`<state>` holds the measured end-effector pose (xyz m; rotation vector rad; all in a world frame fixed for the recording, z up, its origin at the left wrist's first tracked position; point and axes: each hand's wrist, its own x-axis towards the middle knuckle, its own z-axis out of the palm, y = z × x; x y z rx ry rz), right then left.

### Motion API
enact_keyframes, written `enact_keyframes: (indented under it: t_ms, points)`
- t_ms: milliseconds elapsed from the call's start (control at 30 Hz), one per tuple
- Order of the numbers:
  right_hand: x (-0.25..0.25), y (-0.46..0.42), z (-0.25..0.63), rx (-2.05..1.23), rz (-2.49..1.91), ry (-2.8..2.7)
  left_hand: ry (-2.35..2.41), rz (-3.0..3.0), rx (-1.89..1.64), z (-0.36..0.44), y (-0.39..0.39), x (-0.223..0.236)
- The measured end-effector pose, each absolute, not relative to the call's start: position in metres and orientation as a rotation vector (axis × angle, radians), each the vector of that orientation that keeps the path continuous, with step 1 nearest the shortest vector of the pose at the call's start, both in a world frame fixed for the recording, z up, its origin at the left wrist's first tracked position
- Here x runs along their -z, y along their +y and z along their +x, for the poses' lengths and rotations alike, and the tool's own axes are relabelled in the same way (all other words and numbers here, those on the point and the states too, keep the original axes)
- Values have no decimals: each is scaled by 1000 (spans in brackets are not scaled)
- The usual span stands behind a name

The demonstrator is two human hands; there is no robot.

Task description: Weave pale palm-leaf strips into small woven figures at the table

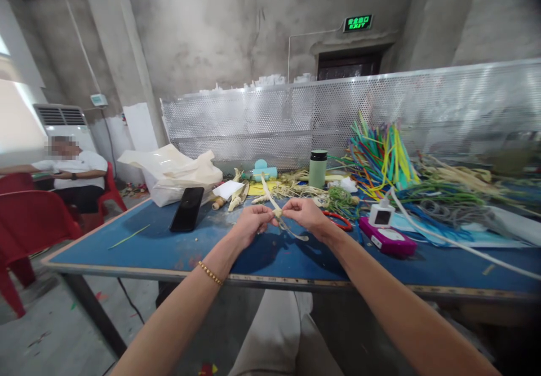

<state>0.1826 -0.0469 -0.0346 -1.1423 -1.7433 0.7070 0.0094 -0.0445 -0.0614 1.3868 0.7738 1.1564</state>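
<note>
Above the blue tabletop, my left hand [253,221] and my right hand [309,215] meet at a pale strip of husk-like plant fibre [269,194]. Both are closed, pinching it at a small yellowish knot or bundle [278,213] between the fingertips. One end of the strip points up and away from me; a thinner tail [299,237] hangs down to the right. A gold bead bracelet [210,273] circles my left wrist. Just right of my right hand lies a red ring-shaped handle [339,220], perhaps of scissors.
A black phone [186,209] and white plastic bag [171,173] lie left. Behind my hands are dried husks [296,187] and a green bottle [318,169]. Coloured strips [382,156], a white charger [381,213] and a magenta box [387,237] are right. A person [78,170] sits far left.
</note>
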Motion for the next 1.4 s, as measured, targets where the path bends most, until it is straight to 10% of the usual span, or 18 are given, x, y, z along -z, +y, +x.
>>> enact_keyframes:
  t_ms: [1400]
  points:
    - [42, -38, 177, -472, -1042, -1965, 815, 1546, -1147, 13, -52, 59]
